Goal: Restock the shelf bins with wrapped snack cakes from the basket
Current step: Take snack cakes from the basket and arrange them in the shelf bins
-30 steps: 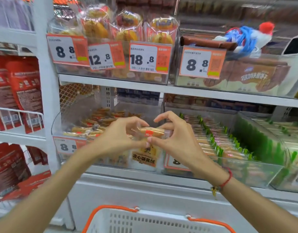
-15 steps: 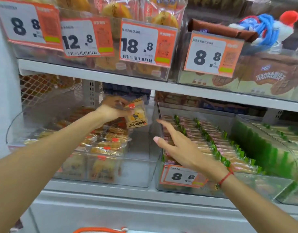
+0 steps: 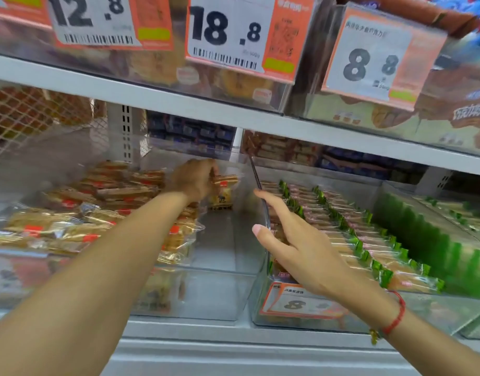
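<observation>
My left hand [image 3: 194,179] reaches deep into the clear shelf bin [image 3: 220,297] and grips a wrapped snack cake [image 3: 223,192] with a red label, held upright near the bin's back right corner. Several like cakes [image 3: 79,218] lie stacked along the bin's left side. My right hand [image 3: 293,240] is open, fingers spread, touching the clear wall between this bin and the one to its right. The basket is out of view.
The right-hand bin [image 3: 301,308] holds rows of green-edged wrapped cakes [image 3: 342,229]. Further right stand green packs [image 3: 434,240]. A shelf [image 3: 179,104] close overhead carries bins with price tags 12.8, 18.8 [image 3: 228,31] and 8.8. Wire mesh [image 3: 30,115] closes the back left.
My left hand has carried the cake further back and lower into the bin. My right hand has shifted onto the bin divider. The camera has moved closer.
</observation>
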A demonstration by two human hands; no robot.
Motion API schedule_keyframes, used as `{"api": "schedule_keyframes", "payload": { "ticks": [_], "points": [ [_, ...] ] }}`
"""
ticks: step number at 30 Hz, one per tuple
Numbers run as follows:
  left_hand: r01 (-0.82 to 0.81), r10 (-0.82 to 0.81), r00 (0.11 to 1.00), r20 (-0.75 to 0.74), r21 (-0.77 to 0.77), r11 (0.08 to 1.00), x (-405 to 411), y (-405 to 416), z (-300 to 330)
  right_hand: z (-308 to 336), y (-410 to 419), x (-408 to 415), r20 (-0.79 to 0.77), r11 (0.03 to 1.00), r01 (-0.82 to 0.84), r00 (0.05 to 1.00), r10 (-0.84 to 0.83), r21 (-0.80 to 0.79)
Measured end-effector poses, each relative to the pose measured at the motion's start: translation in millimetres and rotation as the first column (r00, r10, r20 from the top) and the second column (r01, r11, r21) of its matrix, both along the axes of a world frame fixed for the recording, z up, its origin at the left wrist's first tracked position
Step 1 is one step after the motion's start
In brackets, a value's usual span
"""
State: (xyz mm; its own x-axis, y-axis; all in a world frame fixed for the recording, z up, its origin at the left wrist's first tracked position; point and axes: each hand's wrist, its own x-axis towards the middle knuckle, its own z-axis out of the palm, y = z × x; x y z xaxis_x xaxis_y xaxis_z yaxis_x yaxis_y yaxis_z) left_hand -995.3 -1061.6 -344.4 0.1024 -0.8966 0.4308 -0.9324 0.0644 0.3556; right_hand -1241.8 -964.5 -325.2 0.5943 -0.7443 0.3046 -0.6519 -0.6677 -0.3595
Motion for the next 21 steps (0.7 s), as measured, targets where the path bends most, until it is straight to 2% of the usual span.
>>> {"api": "schedule_keyframes", "payload": {
  "ticks": [3,6,8,12,15,18,21],
  "points": [
    [0.015,-0.020,0.990,0.139,0.034,0.999,-4.1,-4.9,2.2,-0.1,0.2,0.3,0.001,1.000,-0.001,1.000,0.001,-0.001],
    [0.014,-0.053,0.980,0.191,0.200,0.980,-9.6,-8.4,12.8,-0.9,-0.4,0.1,-0.002,1.000,-0.006,1.000,0.006,0.002],
    [0.006,-0.069,0.969,0.239,0.255,0.967,-11.1,-9.5,17.4,-1.3,-1.4,-0.4,0.004,1.000,-0.006,1.000,0.006,-0.002],
    [-0.051,-0.019,0.915,0.403,0.161,0.986,-18.3,-10.3,13.5,-2.8,-1.5,-2.4,0.009,1.000,-0.024,1.000,0.024,0.000],
    [-0.118,0.016,0.870,0.493,0.177,0.977,-28.5,-7.8,13.8,-4.3,-3.6,-2.9,0.013,0.999,-0.032,0.999,0.032,-0.003],
    [-0.155,0.054,0.867,0.496,0.164,0.974,-33.8,-3.2,16.9,-4.2,-3.8,-2.4,0.012,0.999,-0.039,0.999,0.039,-0.008],
    [-0.163,0.105,0.918,0.383,0.122,0.979,-34.6,10.6,21.9,-3.0,-4.9,-2.3,0.008,0.999,-0.038,0.999,0.038,-0.020]
  ]
}}
